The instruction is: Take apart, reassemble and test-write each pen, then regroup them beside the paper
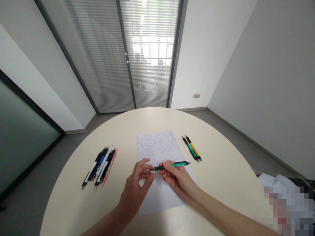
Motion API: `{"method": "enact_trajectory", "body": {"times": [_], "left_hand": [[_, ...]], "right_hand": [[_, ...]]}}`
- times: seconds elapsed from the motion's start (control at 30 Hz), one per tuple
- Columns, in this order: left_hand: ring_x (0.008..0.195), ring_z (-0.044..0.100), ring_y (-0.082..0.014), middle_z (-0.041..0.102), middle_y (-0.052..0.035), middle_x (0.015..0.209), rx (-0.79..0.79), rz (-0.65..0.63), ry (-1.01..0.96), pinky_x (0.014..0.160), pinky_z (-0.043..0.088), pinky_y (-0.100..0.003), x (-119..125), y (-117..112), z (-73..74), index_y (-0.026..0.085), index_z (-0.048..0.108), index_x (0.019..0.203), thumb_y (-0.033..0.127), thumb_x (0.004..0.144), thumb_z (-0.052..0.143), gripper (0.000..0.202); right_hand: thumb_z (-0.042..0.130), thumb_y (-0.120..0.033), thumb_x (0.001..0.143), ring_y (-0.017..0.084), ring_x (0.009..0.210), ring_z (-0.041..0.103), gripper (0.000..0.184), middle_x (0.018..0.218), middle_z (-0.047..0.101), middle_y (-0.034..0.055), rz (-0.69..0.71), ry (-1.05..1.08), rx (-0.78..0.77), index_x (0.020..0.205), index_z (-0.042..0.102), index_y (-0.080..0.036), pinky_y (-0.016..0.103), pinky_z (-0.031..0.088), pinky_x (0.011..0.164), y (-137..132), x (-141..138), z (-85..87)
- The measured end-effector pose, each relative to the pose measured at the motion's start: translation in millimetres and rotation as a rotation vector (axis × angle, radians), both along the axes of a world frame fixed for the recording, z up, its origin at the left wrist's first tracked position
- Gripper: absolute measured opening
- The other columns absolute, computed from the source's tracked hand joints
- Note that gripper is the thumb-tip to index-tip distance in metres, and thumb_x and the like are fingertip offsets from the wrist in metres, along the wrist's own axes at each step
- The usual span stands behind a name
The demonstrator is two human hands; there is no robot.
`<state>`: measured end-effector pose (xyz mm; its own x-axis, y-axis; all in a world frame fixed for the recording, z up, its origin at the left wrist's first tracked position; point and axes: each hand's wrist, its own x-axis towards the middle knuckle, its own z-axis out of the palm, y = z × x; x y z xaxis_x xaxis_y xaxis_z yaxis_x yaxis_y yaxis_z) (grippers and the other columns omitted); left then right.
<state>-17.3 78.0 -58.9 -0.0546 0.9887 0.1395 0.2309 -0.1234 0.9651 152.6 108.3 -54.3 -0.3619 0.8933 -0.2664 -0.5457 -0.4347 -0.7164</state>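
Observation:
A green and black click ballpoint pen lies across the fingers of my right hand, pinched under the thumb. Its tip points left and its push button points right. My left hand is close to the tip, fingers bent and thumb apart from them; whether a fingertip touches the pen I cannot tell. Below both hands lies a sheet of paper, its upper part covered with handwritten lines and its lower part blank.
Left of the paper lies a bunch of several pens, black, white, blue and pink. A green pen and a yellow pen lie side by side at right. All rest on a round cream table. White cloth shows beyond its right edge.

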Motion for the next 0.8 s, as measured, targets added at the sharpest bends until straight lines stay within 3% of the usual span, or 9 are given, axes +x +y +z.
{"method": "enact_trajectory", "body": {"times": [0.13, 0.2, 0.37, 0.47, 0.63, 0.73, 0.8], "left_hand": [[0.08, 0.069, -0.021, 0.074, -0.0039, 0.084, 0.024, 0.028, 0.061, 0.076, 0.051, -0.028, -1.3, 1.1, 0.0, 0.023, 0.069, 0.087, 0.03, 0.083, 0.064, 0.01], [0.074, 0.068, -0.0204, 0.073, -0.0031, 0.077, 0.003, 0.004, 0.077, 0.071, 0.051, -0.028, -2.1, 1.8, 2.4, 0.022, 0.069, 0.083, 0.033, 0.085, 0.061, 0.013], [0.082, 0.07, -0.0197, 0.074, -0.0044, 0.092, 0.012, 0.006, 0.06, 0.077, 0.053, -0.028, -1.6, 2.0, 3.1, 0.023, 0.067, 0.104, 0.03, 0.083, 0.065, 0.023], [0.083, 0.07, -0.0196, 0.074, -0.0045, 0.09, 0.016, -0.003, 0.048, 0.078, 0.054, -0.028, -0.9, 2.3, 0.7, 0.022, 0.068, 0.096, 0.028, 0.084, 0.064, 0.014], [0.065, 0.068, -0.0181, 0.072, -0.003, 0.07, -0.079, -0.034, -0.059, 0.063, 0.055, -0.027, -1.0, 5.6, -0.1, 0.019, 0.065, 0.087, 0.034, 0.085, 0.063, 0.016], [0.076, 0.07, -0.0183, 0.073, -0.0039, 0.084, -0.067, -0.01, -0.113, 0.071, 0.056, -0.028, -0.8, 6.1, -0.6, 0.02, 0.063, 0.104, 0.03, 0.079, 0.07, 0.027], [0.082, 0.07, -0.0188, 0.073, -0.0048, 0.09, -0.052, -0.002, -0.119, 0.077, 0.056, -0.028, -0.3, 5.8, -1.0, 0.02, 0.063, 0.104, 0.027, 0.078, 0.071, 0.028]], "right_hand": [[0.082, -0.032, 0.072, 0.007, 0.057, 0.063, 0.026, 0.066, 0.071, 0.0045, -0.003, -0.002, -0.009, 0.082, 0.072, -0.011, 0.012, 0.051, 0.057, 0.7, -0.1, -1.2], [0.082, -0.033, 0.071, 0.007, 0.057, 0.064, 0.026, 0.066, 0.071, 0.0047, 0.0, -0.008, -0.014, 0.082, 0.072, -0.011, 0.013, 0.051, 0.057, 0.7, 0.0, -1.7], [0.082, -0.032, 0.071, 0.007, 0.058, 0.063, 0.026, 0.067, 0.071, 0.0043, -0.009, -0.005, -0.014, 0.082, 0.073, -0.011, 0.013, 0.051, 0.057, 0.4, 0.2, -1.0], [0.082, -0.031, 0.071, 0.007, 0.057, 0.063, 0.025, 0.066, 0.071, 0.0044, -0.019, -0.003, -0.023, 0.082, 0.072, -0.011, 0.013, 0.051, 0.057, 0.5, -0.1, -0.8], [0.081, -0.031, 0.072, 0.007, 0.058, 0.063, 0.025, 0.067, 0.071, 0.005, -0.008, 0.006, -0.023, 0.083, 0.072, -0.01, 0.013, 0.051, 0.057, 0.2, -0.8, -1.8], [0.081, -0.031, 0.073, 0.006, 0.059, 0.063, 0.024, 0.068, 0.071, 0.0043, -0.011, 0.022, -0.006, 0.083, 0.072, -0.011, 0.012, 0.051, 0.059, 0.5, -0.5, -3.0], [0.08, -0.03, 0.074, 0.006, 0.059, 0.063, 0.023, 0.068, 0.071, 0.0041, -0.016, 0.021, -0.003, 0.083, 0.072, -0.011, 0.012, 0.051, 0.059, 1.1, 0.0, -3.9]]}}
